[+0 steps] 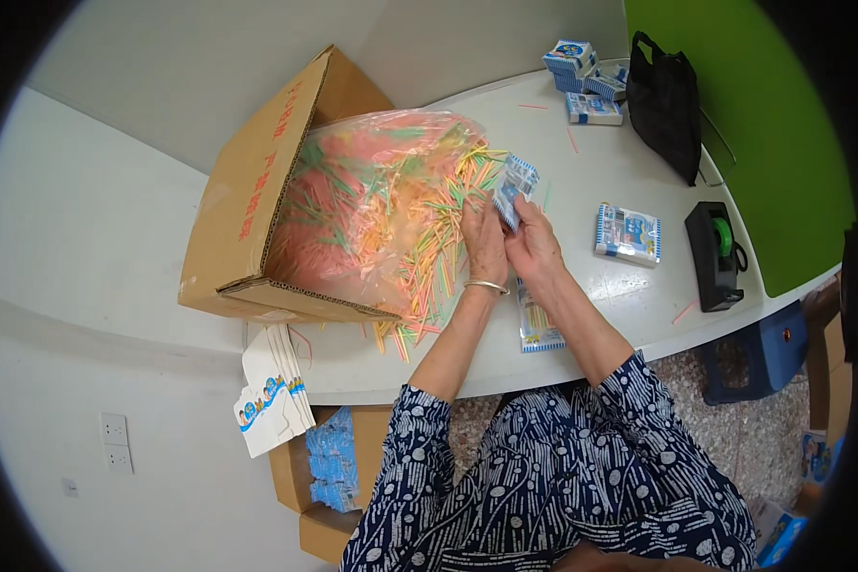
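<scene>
Wears a white-patterned navy garment [543, 467], nearest of all. Below the near edge of the white desk [629, 310], to the left, a cardboard box [324, 539] with blue packets [334, 458] inside; to the right, speckled floor [677, 381] and a blue stool [758, 357]. Just beside the desk's left near edge, white printed cards [275, 391]. Under the right forearm, flat on the desk, a clear-fronted packet [541, 329].

Reaches over the desk with both hands. In the grip of the right hand [536, 250], thumb across its front, a blue-and-white pouch [517, 181], tilted above the desk. Against its lower left side, the left hand [486, 243], fingers curled; cannot tell what this grip contains.

Left of the hands, loose coloured straws [434, 248], spilling from a plastic bag in a carton [248, 191] lying on its side. To the right, a packet stack [627, 234] and a black tape dispenser [710, 262]. Farther back, piled packs [570, 57], a black bag [663, 110], a green panel [772, 143] and a grey wall [505, 48].
</scene>
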{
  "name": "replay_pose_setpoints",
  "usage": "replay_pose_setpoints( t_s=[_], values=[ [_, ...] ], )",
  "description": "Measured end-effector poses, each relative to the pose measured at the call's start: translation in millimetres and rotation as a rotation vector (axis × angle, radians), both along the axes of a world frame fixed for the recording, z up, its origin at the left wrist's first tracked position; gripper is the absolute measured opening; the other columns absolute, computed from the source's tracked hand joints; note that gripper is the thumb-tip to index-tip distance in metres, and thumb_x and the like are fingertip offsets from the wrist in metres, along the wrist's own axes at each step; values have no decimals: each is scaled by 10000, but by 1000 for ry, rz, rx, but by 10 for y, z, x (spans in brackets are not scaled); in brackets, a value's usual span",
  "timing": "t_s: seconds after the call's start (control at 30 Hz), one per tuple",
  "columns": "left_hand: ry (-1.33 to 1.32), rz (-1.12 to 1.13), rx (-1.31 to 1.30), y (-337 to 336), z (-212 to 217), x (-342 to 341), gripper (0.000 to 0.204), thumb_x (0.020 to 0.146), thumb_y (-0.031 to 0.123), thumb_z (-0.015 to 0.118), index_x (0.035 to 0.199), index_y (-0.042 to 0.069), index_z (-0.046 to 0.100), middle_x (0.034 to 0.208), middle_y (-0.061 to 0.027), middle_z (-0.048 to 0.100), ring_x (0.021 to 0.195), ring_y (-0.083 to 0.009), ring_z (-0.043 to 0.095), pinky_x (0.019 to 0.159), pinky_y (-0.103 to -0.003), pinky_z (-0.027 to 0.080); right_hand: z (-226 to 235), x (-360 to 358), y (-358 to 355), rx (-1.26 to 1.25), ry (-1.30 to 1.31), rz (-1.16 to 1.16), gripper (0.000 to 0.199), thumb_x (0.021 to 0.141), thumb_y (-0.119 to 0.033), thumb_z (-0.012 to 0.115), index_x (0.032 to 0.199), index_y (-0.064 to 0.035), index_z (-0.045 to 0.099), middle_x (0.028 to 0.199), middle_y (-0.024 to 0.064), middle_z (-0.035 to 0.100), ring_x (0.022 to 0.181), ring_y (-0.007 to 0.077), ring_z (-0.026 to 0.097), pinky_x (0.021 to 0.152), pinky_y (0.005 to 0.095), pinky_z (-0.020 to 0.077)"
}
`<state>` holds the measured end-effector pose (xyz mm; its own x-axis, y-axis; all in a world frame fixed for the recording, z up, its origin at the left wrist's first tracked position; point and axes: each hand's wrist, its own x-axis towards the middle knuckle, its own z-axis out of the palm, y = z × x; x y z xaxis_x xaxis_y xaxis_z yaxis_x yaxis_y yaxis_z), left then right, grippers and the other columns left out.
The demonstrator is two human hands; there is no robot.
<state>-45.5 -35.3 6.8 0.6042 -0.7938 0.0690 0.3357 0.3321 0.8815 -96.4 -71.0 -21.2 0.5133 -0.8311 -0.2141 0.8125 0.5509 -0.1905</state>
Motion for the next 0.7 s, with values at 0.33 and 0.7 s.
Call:
replay_pose_setpoints(
  t_s=[0.33, 0.7],
  values=[
    [-9, -131, -116, 41, 389, 515, 308, 987, 296, 426, 1050, 15, 537, 900, -94, 615, 857, -201, 623, 791, -331, 492, 64, -721, -151, -632, 617, 184, 155, 895, -220, 628, 880, -65, 633, 785, -34, 623, 727, 18, 538, 689, 190, 418],
    [-194, -326, -94, 199, 672, 189, 277, 999, 282, 403, 1041, 19, 481, 1022, -150, 617, 1001, -241, 622, 885, -327, 475, 185, -1117, -26, -857, 762, 488, 206, 881, -207, 628, 847, -12, 685, 756, -16, 642, 716, 31, 542, 692, 194, 421]
  ],
)
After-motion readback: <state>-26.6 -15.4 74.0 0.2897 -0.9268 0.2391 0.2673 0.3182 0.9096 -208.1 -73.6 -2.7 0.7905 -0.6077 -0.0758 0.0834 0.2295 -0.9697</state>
